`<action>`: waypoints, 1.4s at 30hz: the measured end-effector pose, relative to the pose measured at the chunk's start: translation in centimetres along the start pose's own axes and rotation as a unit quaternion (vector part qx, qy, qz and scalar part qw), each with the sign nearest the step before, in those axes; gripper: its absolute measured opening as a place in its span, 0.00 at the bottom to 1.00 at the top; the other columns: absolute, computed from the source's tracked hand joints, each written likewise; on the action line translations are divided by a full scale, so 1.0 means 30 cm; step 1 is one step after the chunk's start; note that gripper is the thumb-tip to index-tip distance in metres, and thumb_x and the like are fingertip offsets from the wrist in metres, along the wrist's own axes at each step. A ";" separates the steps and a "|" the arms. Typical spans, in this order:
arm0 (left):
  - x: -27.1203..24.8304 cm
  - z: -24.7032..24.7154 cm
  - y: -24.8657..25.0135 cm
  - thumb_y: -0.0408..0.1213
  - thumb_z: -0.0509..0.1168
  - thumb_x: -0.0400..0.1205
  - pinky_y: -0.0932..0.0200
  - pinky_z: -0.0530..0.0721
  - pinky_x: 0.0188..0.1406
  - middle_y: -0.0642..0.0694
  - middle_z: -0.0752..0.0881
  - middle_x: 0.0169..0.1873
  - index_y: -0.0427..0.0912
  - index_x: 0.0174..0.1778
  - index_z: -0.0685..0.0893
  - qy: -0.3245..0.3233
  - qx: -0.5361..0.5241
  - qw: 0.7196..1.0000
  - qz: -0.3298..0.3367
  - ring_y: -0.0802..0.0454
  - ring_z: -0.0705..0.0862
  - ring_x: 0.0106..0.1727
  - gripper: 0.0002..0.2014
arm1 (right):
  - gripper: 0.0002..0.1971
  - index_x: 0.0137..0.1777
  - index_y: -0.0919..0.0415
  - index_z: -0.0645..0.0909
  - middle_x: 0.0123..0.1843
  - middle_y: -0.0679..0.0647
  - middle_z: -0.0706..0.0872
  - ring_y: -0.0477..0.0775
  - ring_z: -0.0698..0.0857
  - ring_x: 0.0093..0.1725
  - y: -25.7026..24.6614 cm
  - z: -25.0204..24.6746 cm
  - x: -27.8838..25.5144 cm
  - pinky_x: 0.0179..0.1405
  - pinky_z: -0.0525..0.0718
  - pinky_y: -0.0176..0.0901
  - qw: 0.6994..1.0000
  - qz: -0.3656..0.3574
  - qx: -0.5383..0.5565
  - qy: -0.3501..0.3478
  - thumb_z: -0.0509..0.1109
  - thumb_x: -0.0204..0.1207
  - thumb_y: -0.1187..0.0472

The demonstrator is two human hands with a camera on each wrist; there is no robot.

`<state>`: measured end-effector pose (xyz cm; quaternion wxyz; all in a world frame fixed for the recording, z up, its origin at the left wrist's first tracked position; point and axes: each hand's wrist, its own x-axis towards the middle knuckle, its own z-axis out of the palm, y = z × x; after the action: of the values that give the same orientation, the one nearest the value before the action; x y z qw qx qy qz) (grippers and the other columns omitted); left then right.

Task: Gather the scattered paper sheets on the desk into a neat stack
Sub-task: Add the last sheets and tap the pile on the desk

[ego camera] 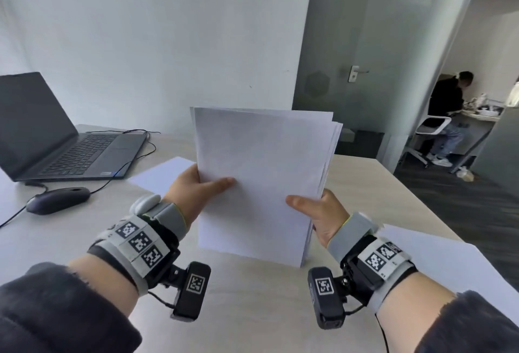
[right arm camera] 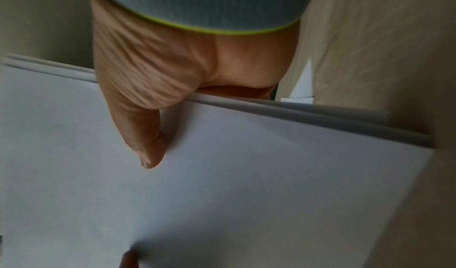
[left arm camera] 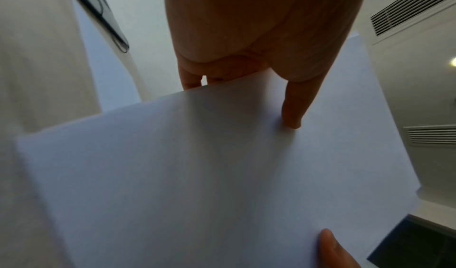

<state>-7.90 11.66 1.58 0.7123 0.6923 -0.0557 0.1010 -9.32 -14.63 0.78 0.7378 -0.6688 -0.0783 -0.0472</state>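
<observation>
Both hands hold a bundle of white paper sheets (ego camera: 261,172) upright above the desk (ego camera: 252,296), its lower edge close to the desktop. My left hand (ego camera: 196,187) grips the bundle's left edge, thumb across the front. My right hand (ego camera: 317,212) grips the right edge the same way. The sheets fan unevenly at the upper right corner. In the left wrist view the thumb presses on the paper (left arm camera: 197,174); in the right wrist view the thumb lies on the paper (right arm camera: 222,184) with layered edges behind. One loose sheet (ego camera: 160,175) lies on the desk behind my left hand, another (ego camera: 438,260) at the right.
An open dark laptop (ego camera: 56,136) stands at the back left with a black wired mouse (ego camera: 59,200) in front of it. The desk's right edge drops to a dark floor. A person sits at another desk (ego camera: 446,116) beyond a glass door.
</observation>
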 end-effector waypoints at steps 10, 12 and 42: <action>0.036 0.035 0.073 0.49 0.83 0.57 0.42 0.88 0.61 0.44 0.94 0.54 0.45 0.62 0.87 -0.001 -0.038 0.999 0.008 0.41 0.92 0.57 0.35 | 0.10 0.48 0.63 0.91 0.50 0.60 0.94 0.58 0.93 0.51 -0.070 -0.002 0.043 0.55 0.89 0.48 0.999 -0.040 0.019 0.009 0.81 0.68 0.71; 0.010 0.030 0.028 0.50 0.82 0.57 0.41 0.87 0.63 0.46 0.94 0.54 0.47 0.61 0.87 -0.005 -0.016 1.000 -0.015 0.42 0.92 0.57 0.34 | 0.13 0.49 0.62 0.91 0.52 0.60 0.94 0.59 0.93 0.53 -0.004 -0.020 0.024 0.54 0.90 0.51 1.000 -0.001 -0.002 -0.008 0.84 0.63 0.67; 0.338 -0.079 -0.185 0.52 0.64 0.87 0.55 0.63 0.82 0.41 0.68 0.85 0.44 0.87 0.64 -0.129 0.568 0.777 -0.240 0.43 0.66 0.85 0.34 | 0.10 0.57 0.69 0.83 0.54 0.64 0.89 0.63 0.87 0.50 0.190 -0.237 0.255 0.58 0.85 0.55 0.939 0.193 -0.194 0.208 0.72 0.77 0.69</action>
<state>3.04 14.58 -1.69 0.1774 0.9685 0.0887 -0.1505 -0.42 -20.85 -4.10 0.5887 -0.7764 0.2182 -0.0556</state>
